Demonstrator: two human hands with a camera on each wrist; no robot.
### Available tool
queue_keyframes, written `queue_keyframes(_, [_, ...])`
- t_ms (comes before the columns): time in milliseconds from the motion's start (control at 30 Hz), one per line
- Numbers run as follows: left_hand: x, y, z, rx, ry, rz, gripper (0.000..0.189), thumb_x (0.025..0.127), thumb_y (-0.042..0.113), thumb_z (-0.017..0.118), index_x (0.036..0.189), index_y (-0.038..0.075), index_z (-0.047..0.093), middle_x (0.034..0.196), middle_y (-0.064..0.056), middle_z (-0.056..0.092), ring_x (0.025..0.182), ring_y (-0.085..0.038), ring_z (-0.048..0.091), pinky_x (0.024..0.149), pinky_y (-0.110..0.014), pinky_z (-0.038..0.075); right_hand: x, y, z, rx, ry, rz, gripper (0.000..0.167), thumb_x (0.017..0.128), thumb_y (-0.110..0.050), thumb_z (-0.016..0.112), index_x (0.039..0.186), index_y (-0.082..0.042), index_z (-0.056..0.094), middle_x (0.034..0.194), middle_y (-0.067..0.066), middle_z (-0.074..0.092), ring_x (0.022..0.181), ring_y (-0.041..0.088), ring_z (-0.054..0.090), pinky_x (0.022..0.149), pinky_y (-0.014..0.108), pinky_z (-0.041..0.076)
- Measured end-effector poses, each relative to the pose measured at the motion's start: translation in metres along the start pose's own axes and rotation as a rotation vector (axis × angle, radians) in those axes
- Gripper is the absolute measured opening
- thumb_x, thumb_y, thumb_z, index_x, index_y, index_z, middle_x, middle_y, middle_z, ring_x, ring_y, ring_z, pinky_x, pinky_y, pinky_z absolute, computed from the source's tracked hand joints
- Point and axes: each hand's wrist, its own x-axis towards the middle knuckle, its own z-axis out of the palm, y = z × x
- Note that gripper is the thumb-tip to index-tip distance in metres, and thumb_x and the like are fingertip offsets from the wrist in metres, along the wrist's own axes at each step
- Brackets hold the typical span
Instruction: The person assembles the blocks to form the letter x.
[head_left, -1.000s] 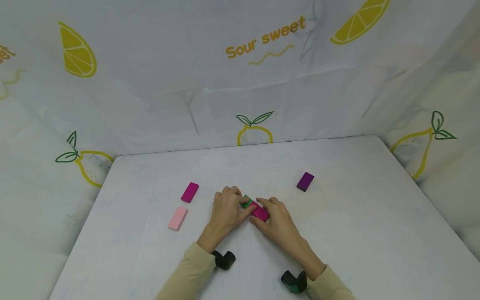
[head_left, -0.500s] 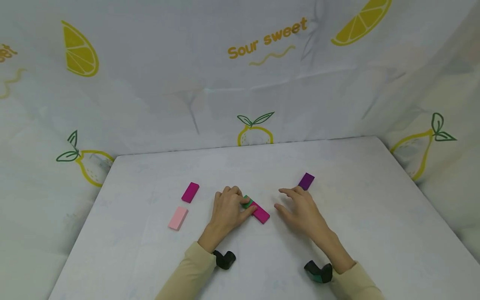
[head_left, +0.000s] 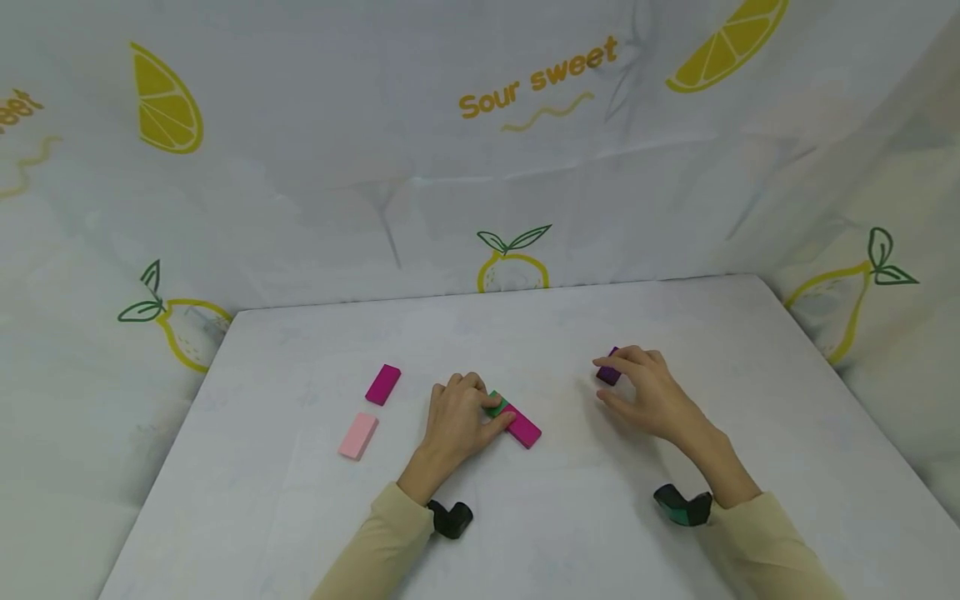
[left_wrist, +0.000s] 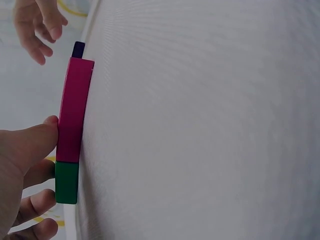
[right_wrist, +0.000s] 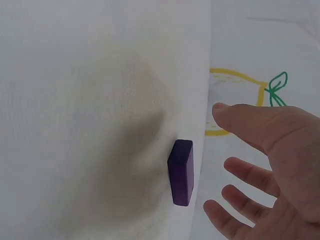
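A magenta block [head_left: 523,427] and a green block [head_left: 497,404] lie end to end on the white table. My left hand [head_left: 456,417] rests over them, its thumb touching the top of the magenta block and a fingertip at the green one. In the left wrist view, that thumb [left_wrist: 35,142] lies on the upper face of the magenta block, not wrapped round it. Farther right, a dark purple block [right_wrist: 181,172] lies on the table. My right hand [head_left: 652,396] hovers just over and beside it, thumb and fingers spread apart, holding nothing.
Left of my left hand lie another magenta block [head_left: 383,385] and a pale pink block [head_left: 358,436]. A white curtain [head_left: 337,167] with lemon prints hangs behind the white table [head_left: 300,517]. Black wrist cameras [head_left: 452,520] sit under both wrists.
My right hand has left the magenta block and moved right and away to the purple block. My left hand has stayed on the magenta and green blocks.
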Motion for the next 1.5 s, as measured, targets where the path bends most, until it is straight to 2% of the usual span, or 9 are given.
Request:
queue_keyframes(133, [0.0,0.0,0.001,-0.006,0.001,-0.001,0.034,0.079,0.043,0.087,0.101,0.018,0.083,0.091,0.002,0.067,0.081,-0.016,0.053,0.072,-0.028,0.03,0.002,0.009,-0.004,-0.013,-0.067,0.004,0.039,0.089,-0.008,0.075,0.126,-0.001,0.069,0.127,0.025,0.06,0.121,0.048,0.045,0.1,0.067,0.042])
queue_keyframes(300, [0.0,0.0,0.002,0.005,0.002,0.003,0.034,0.08,0.043,0.087,0.102,0.018,0.083,0.091,0.002,0.067,0.082,-0.016,0.053,0.072,-0.028,0.03,0.007,0.022,-0.006,-0.048,-0.145,0.014,0.041,0.088,0.0,0.063,0.129,-0.004,0.068,0.136,0.026,0.055,0.128,0.052,0.039,0.1,0.072,0.041])
queue_keyframes(500, [0.0,0.0,0.002,0.0,-0.002,-0.001,0.034,0.08,0.043,0.086,0.102,0.018,0.083,0.091,0.002,0.067,0.082,-0.016,0.053,0.072,-0.029,0.03,0.013,0.034,-0.004,-0.068,-0.171,-0.014,0.043,0.088,0.004,0.056,0.128,-0.006,0.068,0.141,0.026,0.051,0.13,0.054,0.036,0.1,0.074,0.039])
queue_keyframes(700, [0.001,0.0,0.002,0.0,-0.008,0.001,0.034,0.08,0.044,0.086,0.102,0.018,0.083,0.091,0.002,0.067,0.082,-0.016,0.053,0.072,-0.029,0.03,0.016,0.041,-0.003,-0.06,-0.193,0.0,0.044,0.087,0.004,0.053,0.126,-0.007,0.07,0.144,0.027,0.05,0.131,0.054,0.035,0.101,0.073,0.038])
queue_keyframes(933, [0.002,-0.001,0.003,0.006,-0.015,0.005,0.034,0.08,0.045,0.086,0.102,0.019,0.083,0.091,0.002,0.068,0.081,-0.016,0.053,0.072,-0.029,0.03,0.018,0.043,-0.001,-0.067,-0.199,-0.014,0.035,0.092,0.0,0.063,0.124,-0.009,0.072,0.141,0.028,0.053,0.129,0.055,0.037,0.101,0.073,0.038])
queue_keyframes(1133, [0.002,-0.001,0.002,0.004,-0.017,0.003,0.034,0.08,0.045,0.086,0.102,0.019,0.083,0.091,0.001,0.068,0.081,-0.016,0.053,0.072,-0.03,0.031,0.018,0.044,0.0,-0.057,-0.197,-0.038,0.032,0.092,-0.004,0.071,0.123,-0.009,0.072,0.131,0.025,0.058,0.126,0.051,0.039,0.099,0.069,0.041])
queue_keyframes(1300, [0.002,-0.001,0.001,0.004,-0.021,-0.001,0.034,0.08,0.045,0.086,0.102,0.019,0.083,0.091,0.001,0.068,0.081,-0.016,0.053,0.073,-0.03,0.032,0.018,0.044,0.002,-0.045,-0.21,-0.044,0.032,0.092,-0.01,0.074,0.123,-0.009,0.072,0.122,0.021,0.061,0.121,0.046,0.044,0.095,0.062,0.045])
queue_keyframes(1500, [0.002,-0.001,0.001,0.007,-0.022,-0.003,0.034,0.081,0.045,0.085,0.102,0.019,0.083,0.092,0.001,0.068,0.082,-0.016,0.054,0.073,-0.03,0.032,0.02,0.043,0.003,-0.027,-0.213,-0.061,0.031,0.092,-0.01,0.074,0.122,-0.009,0.072,0.119,0.019,0.06,0.115,0.042,0.048,0.092,0.057,0.048])
